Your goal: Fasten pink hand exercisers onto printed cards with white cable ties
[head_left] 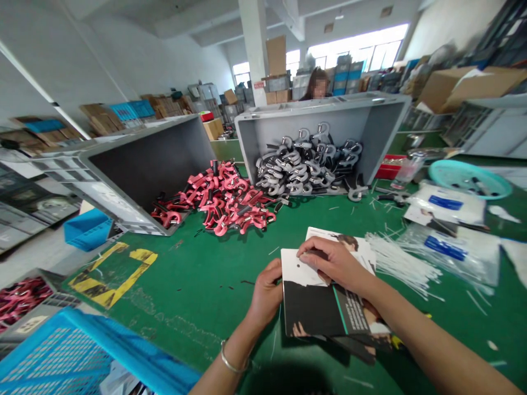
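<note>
- L hand (265,293), silver bangle (233,356) on wrist: fingers (274,280) clenched round left edge of stack of glossy black-and-white printed cards (313,302), held just above table.
- R hand (333,263): lies across top of stack, fingers (308,249) bent & pressing on white upper part of top card; grasping it, not released.
- Stack sits btwn both hands, slightly tilted. Another printed card w/ photo (343,247) sticks out behind top card; darker cards (358,348) fan out below.
- Just right of hands: loose bundle of thin white plastic cable ties (399,263) on green rubber table mat (197,323), beside clear plastic bags w/ blue labels (448,247).
- Ahead: heap of red-and-black hook-shaped clips (218,200) spilling from grey plastic crate on its side (144,164); pile of grey-and-black hook-shaped clips (308,164) in mouth of 2nd grey crate on its side (370,126).
- Far right: round teal plastic tray (469,178). Left: small blue plastic bin (86,227); yellow-and-black tape (111,274) on mat.
- Bottom left: blue perforated plastic crate (53,356).
- Bg: co-worker (317,88) behind 2nd crate, cardboard boxes (469,88) at right.
</note>
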The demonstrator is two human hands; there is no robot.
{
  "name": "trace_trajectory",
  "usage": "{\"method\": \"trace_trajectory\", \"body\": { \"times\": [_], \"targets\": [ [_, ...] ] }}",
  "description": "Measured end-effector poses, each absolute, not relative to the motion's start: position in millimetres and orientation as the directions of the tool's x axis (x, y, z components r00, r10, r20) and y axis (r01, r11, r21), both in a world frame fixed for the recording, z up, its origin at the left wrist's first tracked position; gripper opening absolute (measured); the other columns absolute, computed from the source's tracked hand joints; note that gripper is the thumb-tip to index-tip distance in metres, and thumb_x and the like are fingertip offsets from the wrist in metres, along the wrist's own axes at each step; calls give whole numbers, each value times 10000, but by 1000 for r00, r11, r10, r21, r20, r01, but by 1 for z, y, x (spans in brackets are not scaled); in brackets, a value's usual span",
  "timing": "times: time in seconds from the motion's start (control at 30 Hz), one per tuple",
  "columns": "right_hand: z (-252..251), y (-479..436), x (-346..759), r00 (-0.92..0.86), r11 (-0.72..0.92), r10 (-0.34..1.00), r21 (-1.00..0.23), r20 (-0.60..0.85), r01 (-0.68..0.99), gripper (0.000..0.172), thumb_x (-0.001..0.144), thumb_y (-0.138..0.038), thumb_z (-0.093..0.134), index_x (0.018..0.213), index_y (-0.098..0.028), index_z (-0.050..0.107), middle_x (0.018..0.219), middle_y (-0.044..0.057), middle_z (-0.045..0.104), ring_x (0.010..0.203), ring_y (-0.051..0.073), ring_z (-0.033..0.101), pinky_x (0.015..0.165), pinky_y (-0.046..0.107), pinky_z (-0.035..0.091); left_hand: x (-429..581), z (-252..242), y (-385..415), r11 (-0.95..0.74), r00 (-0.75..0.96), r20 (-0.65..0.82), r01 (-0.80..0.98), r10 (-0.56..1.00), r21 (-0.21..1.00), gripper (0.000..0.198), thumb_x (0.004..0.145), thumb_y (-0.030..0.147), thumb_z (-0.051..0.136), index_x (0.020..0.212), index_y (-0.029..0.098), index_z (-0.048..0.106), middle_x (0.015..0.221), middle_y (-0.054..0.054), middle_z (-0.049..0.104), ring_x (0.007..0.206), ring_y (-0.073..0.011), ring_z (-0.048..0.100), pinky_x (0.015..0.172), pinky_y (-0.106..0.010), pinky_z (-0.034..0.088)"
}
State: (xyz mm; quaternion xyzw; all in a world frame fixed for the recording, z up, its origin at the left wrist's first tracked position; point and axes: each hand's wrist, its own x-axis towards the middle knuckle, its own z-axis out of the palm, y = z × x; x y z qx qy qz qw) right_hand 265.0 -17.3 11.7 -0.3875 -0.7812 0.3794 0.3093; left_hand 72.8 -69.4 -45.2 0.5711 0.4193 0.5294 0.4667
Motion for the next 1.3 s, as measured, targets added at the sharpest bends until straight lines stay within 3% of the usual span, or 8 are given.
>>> {"method": "trace_trajectory", "body": {
  "times": [0.23,0.33,0.43,0.6,0.83,0.97,1.13,1.3],
  "targets": [
    [16,-16,266,-604,600,725,-734,330,319,110,866,-313,715,953,-251,686,1157,46,641,1093,224,571,980,363,404,80,-30,-66,-67,-41,61,-163,997,984,572,673,195,826,1142,196,498,996,-66,724,896,-187,684,814,-291,518],
    [16,-16,268,-619,598,710,-751,335,280,58,913,-283,651,918,-248,697,1173,51,637,1110,222,567,990,373,403,67,-19,-67,-60,40,65,-133,997,989,528,716,241,801,1162,186,525,997,-74,718,875,-172,674,785,-273,519],
    [14,-15,266,-632,596,701,-759,331,263,68,916,-286,647,901,-240,695,1204,56,631,1140,232,550,1010,397,390,49,-11,-57,-41,3,41,-11,999,999,356,847,390,674,1120,172,606,899,-51,699,680,-128,619,555,-211,457],
    [20,-11,270,-621,600,705,-754,342,266,64,919,-264,639,880,-236,681,1209,44,634,1159,232,536,1031,419,357,43,1,-31,102,289,-132,116,948,988,382,871,499,625,767,134,666,558,34,510,472,-76,426,436,-192,303],
    [39,-32,326,-54,387,919,-869,390,307,158,971,-363,531,985,-264,653,1152,65,661,1063,242,606,896,361,474,59,-8,-81,248,110,-237,-100,965,963,351,862,497,635,850,147,655,627,-10,649,469,-126,591,486,-231,439],
    [16,-57,327,-331,283,931,-875,152,393,201,969,-411,521,963,-280,674,910,44,698,812,216,640,708,311,504,56,-25,-115,348,207,-357,79,911,934,420,869,572,577,776,166,624,497,8,596,363,-108,497,390,-209,348],
    [-8,-65,315,-420,281,905,-841,72,463,216,978,-425,498,979,-293,669,918,24,700,807,202,639,730,309,493,10,-18,-45,-34,7,36,556,999,831,388,970,468,427,931,172,673,762,-45,707,570,-150,632,527,-245,468],
    [-10,-66,318,-349,224,935,-868,64,443,250,969,-466,499,977,-273,658,857,20,683,702,183,618,646,289,482,-24,-4,84,-126,-79,328,819,941,560,267,862,182,553,1102,107,645,1124,-180,670,1135,-304,577,1002,-417,406]
  ]
}}
